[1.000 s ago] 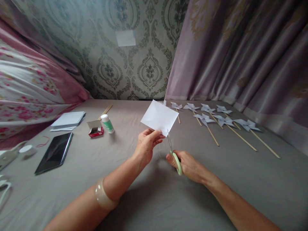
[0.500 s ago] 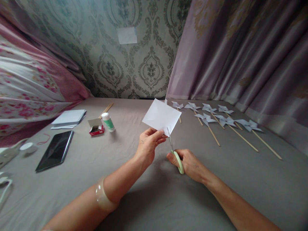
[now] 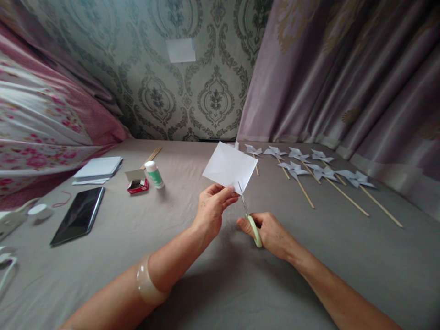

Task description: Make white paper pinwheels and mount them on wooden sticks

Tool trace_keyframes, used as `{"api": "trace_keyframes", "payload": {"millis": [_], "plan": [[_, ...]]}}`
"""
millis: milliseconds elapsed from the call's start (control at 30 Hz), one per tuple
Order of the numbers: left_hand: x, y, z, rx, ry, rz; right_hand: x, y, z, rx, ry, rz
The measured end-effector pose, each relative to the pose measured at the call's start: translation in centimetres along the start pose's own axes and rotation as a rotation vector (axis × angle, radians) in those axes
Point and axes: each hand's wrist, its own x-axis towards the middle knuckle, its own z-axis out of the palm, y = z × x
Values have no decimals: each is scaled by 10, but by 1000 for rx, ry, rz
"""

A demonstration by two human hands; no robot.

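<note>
A white square of paper is held up over the table, one corner toward me. My left hand pinches it near that lower corner, thumb on top. My right hand is closed around the pale green handles of a pair of scissors. The metal blades reach into the paper at its near corner, just right of my left fingertips; the lower blade is hidden behind the sheet.
Several paper pinwheels on wooden sticks lie at the right. On the left are a glue bottle, a small red box, wooden sticks, a stack of paper, a phone and a white cap.
The paper has shifted very slightly to the left, with both hands nearly still. The scissors stay at the same corner of the sheet.
</note>
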Motion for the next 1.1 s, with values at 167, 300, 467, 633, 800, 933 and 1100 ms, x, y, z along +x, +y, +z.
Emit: {"api": "trace_keyframes", "payload": {"millis": [167,300,467,633,800,933,1100], "plan": [[0,1,1,5,2,-8,0,-2,1,5,13,32],[1,1,0,1,-1,-7,1,0,1,2,27,38],[2,0,-1,-7,-2,-10,1,2,2,-2,70,26],[1,0,-1,-23,-8,-15,1,2,3,-26,101,25],[1,1,0,-27,-11,-15,2,5,4,-45,124,22],[2,0,0,-23,-13,-9,1,5,4,-37,133,28],[2,0,-1,-15,-4,-7,1,4,4,-39,141,34]]}}
